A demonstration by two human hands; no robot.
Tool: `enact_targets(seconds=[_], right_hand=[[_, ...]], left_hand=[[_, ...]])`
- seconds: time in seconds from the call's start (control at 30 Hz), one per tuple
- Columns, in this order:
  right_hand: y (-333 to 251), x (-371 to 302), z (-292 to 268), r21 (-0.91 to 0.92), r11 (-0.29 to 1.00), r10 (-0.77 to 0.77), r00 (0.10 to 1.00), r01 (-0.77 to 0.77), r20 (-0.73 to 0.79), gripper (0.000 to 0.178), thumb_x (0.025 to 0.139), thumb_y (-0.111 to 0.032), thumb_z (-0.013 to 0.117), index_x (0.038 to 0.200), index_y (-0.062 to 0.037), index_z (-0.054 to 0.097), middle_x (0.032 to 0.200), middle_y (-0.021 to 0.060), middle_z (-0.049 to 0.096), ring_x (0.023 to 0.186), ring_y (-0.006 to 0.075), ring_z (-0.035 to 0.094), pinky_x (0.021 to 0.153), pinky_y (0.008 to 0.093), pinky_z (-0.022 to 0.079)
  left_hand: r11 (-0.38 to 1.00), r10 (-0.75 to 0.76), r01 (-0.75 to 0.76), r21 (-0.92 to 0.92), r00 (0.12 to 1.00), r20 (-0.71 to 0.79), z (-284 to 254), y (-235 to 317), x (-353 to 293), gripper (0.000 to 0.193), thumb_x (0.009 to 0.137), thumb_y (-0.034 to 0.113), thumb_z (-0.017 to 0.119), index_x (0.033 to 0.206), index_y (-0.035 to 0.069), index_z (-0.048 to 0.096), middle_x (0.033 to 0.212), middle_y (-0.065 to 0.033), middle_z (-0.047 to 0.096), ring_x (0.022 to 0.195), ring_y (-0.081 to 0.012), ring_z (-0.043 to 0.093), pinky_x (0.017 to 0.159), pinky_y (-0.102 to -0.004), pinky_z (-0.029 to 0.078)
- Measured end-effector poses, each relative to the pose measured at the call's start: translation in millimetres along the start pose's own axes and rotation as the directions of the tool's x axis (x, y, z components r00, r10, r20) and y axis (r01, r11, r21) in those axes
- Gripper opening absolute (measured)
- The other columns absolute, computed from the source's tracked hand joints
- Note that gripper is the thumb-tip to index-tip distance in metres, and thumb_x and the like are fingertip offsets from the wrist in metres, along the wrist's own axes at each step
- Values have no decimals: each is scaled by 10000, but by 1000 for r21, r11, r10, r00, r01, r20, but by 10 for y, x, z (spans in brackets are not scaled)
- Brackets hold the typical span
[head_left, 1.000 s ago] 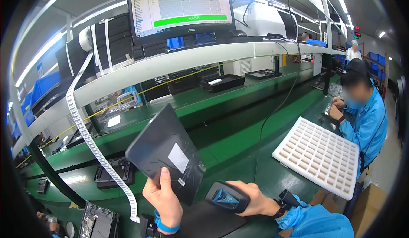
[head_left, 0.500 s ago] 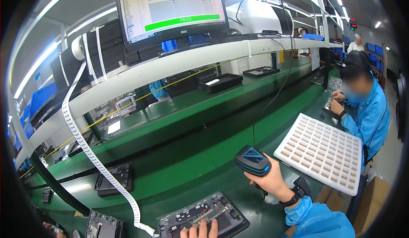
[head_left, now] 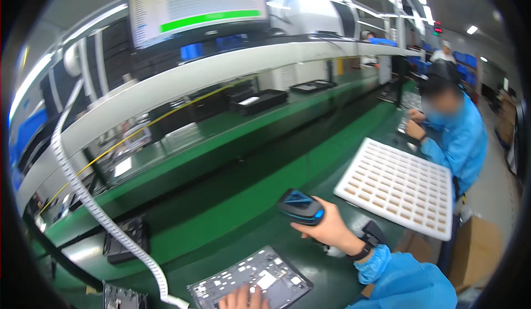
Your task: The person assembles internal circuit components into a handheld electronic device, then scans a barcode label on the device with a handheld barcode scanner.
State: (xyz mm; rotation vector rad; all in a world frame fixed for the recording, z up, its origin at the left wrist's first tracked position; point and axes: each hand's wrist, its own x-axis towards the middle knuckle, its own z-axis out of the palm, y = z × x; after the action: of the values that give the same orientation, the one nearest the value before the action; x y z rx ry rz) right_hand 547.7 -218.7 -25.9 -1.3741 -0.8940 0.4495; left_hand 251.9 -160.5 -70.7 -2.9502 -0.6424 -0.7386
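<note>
A handheld barcode scanner [head_left: 298,206] is held in the right hand [head_left: 331,229], which is closed around it, above the workbench. Beyond the fingertips of the left hand [head_left: 243,298], an opened tablet-like device [head_left: 257,270] is laid flat, its internal parts exposed. Those fingers are slightly spread over its near edge; whether it is gripped cannot be told, as the thumb is hidden. A white gridded tray [head_left: 394,188] is placed beyond and right of the right hand; a label strip [head_left: 102,219] is draped left of the left hand.
</note>
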Motion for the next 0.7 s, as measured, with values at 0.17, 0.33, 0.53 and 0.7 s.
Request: enact_targets(seconds=[0.17,0.33,0.53,0.7], right_hand=[[19,49,47,-47,999,-18,998,21,60,412,856,-117,840,1181,16,625,934,75,732,668,116,703,584,269,572],[-26,-7,-2,-43,999,-11,997,14,72,361,874,-102,833,1151,6,629,939,54,726,682,106,705,597,266,577],[64,46,50,-38,999,-9,996,13,89,376,862,-107,830,1157,7,626,912,64,730,653,115,692,570,267,564],[23,124,105,-34,999,37,996,-35,87,394,851,-113,848,1146,25,627,919,75,727,656,103,684,564,270,560]], left_hand=[[992,-103,106,-66,994,47,4,-145,-27,407,958,194,678,1325,24,636,1221,-164,672,1078,-357,606,930,-471,455],[989,-113,112,-101,994,-7,13,-199,20,396,941,152,690,1305,4,642,1103,-186,678,1013,-371,603,957,-481,454],[968,-123,132,-214,991,55,-34,-243,54,376,921,98,701,1279,-6,654,1004,-190,668,951,-384,605,899,-474,472],[971,-94,100,-216,995,35,-2,-254,97,352,966,89,665,1295,-39,652,1212,-246,690,1079,-435,634,959,-488,498]])
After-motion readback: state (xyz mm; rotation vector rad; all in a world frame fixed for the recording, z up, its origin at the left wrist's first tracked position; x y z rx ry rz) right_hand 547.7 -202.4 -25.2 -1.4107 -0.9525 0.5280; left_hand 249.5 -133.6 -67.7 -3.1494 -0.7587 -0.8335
